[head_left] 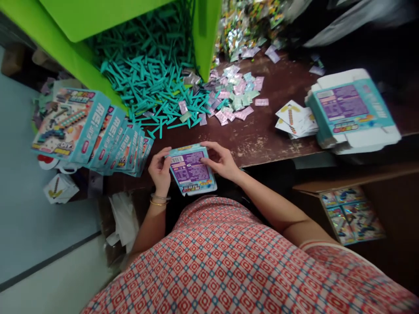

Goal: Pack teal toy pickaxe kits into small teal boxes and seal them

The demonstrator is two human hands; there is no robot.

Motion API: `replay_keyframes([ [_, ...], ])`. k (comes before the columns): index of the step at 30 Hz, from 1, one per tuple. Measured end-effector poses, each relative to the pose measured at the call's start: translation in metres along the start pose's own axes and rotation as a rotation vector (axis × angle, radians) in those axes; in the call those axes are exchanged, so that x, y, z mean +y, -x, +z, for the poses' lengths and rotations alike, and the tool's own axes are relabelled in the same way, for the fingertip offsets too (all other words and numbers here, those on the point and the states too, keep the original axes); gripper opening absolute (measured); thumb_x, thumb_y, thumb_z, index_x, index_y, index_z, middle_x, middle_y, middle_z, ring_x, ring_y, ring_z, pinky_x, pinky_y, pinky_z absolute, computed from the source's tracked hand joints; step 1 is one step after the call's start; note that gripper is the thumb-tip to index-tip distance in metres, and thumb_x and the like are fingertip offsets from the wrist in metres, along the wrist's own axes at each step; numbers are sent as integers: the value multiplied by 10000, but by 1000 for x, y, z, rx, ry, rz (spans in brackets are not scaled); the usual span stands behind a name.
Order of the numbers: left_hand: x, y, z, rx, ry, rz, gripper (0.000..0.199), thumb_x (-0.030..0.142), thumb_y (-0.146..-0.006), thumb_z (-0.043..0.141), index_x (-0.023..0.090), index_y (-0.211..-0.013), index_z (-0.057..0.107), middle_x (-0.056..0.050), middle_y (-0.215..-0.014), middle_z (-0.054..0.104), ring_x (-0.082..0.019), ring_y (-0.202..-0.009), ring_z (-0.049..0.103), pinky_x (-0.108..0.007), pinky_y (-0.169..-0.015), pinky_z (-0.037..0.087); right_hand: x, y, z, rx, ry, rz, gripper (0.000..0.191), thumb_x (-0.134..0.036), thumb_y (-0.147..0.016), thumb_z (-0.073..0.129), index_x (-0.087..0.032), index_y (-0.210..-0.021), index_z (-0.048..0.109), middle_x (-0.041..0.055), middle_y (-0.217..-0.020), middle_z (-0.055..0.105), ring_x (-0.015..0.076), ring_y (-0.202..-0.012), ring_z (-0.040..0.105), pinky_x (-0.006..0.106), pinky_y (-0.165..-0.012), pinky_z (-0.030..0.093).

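At the near edge of a dark brown table (238,141), holds a small turquoise box (190,171) in both hands, purple printed side up, here the centre of the clock; pinches its nine o'clock side with the left hand (159,171), thumb near the upper corner and fingers bent; pinches its three o'clock side with the right hand (224,162), thumb on the purple print and index finger along the far edge; cannot tell the placing of the fingertips underneath, nor any contact between box and table; wears bracelets (159,201) on the left wrist and a patterned top (222,253) at six o'clock; has at ten o'clock a leaning row of overlapping printed boxes (98,137); faces at eleven o'clock a bright green bin (209,39), with turquoise plastic pieces (144,74) heaped inside and spread onto the table; has at one o'clock scattered small sachets (238,91); has at two o'clock loose picture cards (296,120), just beside stacked flat boxes (347,107) with white flaps; has towards four o'clock, below the tabletop, a brown carton (399,205) with shiny packed boxes (353,216) inside.
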State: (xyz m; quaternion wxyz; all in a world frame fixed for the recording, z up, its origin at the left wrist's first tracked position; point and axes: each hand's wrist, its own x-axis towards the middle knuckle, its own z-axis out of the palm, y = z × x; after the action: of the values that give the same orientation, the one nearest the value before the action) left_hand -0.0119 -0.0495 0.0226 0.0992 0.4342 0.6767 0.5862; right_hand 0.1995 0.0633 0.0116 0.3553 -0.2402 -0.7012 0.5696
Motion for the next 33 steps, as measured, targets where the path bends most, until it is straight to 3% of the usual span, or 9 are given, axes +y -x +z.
replay_keyframes([
  [3,7,-15,9,95,-18,49,294,464,-1021,612,215,-1169,661,-121,-1391,687,-251,-1269,687,-422,-1044,603,-48,-15,-1,124,321,-197,477,-412,-1029,589,-311,-1495,584,79,-1529,581,315,-1377,577,520,-1183,485],
  [6,5,-23,10,155,29,78,306,435,-1061,546,269,-1309,615,-84,-1485,615,-265,-1312,651,-480,-1090,579,-64,-21,24,-3,554,-300,515,-286,-1038,573,-356,-1546,532,51,-1594,523,327,-1398,546,549,-1191,456],
  [10,-5,-17,15,26,-256,89,387,459,-1053,528,240,-1358,624,-145,-1504,589,-334,-1437,538,-581,-1233,416,-8,-51,20,-235,575,-277,392,-366,-1050,579,-268,-1425,637,89,-1420,668,278,-1273,619,474,-1108,526],
  [14,-1,12,59,-431,-637,159,596,478,-926,710,194,-1438,603,-227,-1622,473,-457,-1564,347,-694,-1283,238,67,-77,-64,162,783,118,405,-305,-1083,436,-145,-1388,648,195,-1427,651,366,-1367,537,670,-1209,349],
  [17,7,30,106,-647,-773,179,803,451,-862,784,121,-1539,507,-292,-1661,391,-531,-1579,273,-759,-1251,208,95,-48,-103,149,933,212,566,-341,-1048,511,-7,-1505,520,289,-1541,535,451,-1493,399,761,-1259,155],
  [20,10,27,130,-678,-828,203,670,269,-862,759,95,-1484,579,-299,-1578,503,-533,-1553,334,-724,-1240,275,99,14,-97,20,954,157,699,-452,-1016,577,0,-1542,484,304,-1553,512,448,-1510,399,716,-1291,193],
  [26,36,-14,84,-501,-517,276,357,363,-1011,587,209,-1292,746,-159,-1299,757,-366,-1238,710,-502,-1091,538,99,103,-89,-45,700,-24,476,-490,-1046,523,-158,-1330,714,214,-1355,705,355,-1359,612,622,-1165,480],
  [30,79,-35,41,-324,-352,284,385,432,-1073,490,237,-1241,776,-91,-1203,805,-259,-1091,772,-364,-960,594,67,88,-98,110,431,-117,330,-427,-1078,514,-273,-1049,804,91,-1003,796,228,-959,755,402,-888,634],
  [33,101,-38,33,-346,-335,203,445,493,-1075,472,206,-1183,795,-92,-1138,818,-248,-1043,779,-336,-903,602,17,45,-74,255,388,-261,223,-329,-1065,579,-284,-1138,785,63,-1076,785,184,-1004,739,334,-906,609],
])
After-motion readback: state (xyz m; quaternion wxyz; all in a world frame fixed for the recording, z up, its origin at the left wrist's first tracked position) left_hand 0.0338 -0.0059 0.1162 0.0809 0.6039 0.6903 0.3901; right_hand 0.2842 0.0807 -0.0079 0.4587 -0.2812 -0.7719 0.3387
